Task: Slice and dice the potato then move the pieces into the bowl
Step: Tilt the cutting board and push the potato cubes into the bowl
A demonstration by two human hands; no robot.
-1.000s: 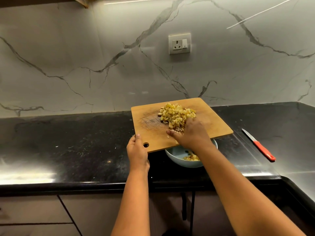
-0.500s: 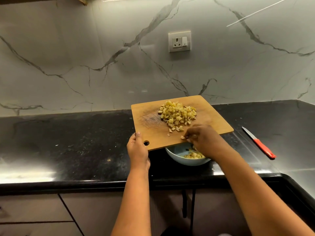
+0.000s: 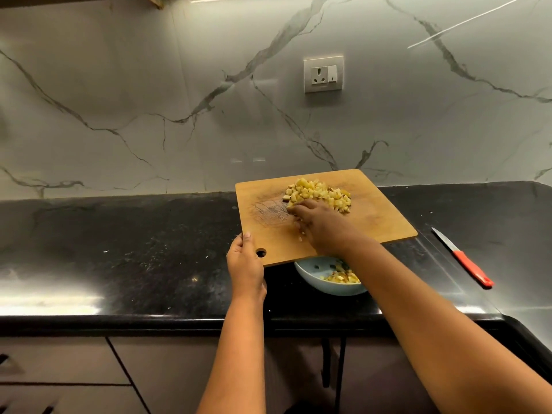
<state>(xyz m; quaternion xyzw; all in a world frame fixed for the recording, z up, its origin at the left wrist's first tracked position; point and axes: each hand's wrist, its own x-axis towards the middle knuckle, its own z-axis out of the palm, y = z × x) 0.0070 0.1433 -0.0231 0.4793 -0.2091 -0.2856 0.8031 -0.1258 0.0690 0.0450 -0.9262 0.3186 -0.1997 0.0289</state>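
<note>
The supporting surface is a black stone countertop (image 3: 125,249) with fine pale speckles. It runs along a marble-patterned wall and turns toward the viewer at the right end, so it makes a corner there. Its front edge is rounded and shiny, and bright light reflects on the left part and near the right corner. Directly on it stands a pale blue bowl (image 3: 324,283), near the front edge; some diced potato pieces lie inside, and its far part is hidden. Well to the right of the bowl lies a small knife (image 3: 461,257) with a red handle, flat on the stone, blade pointing away toward the wall.
</note>
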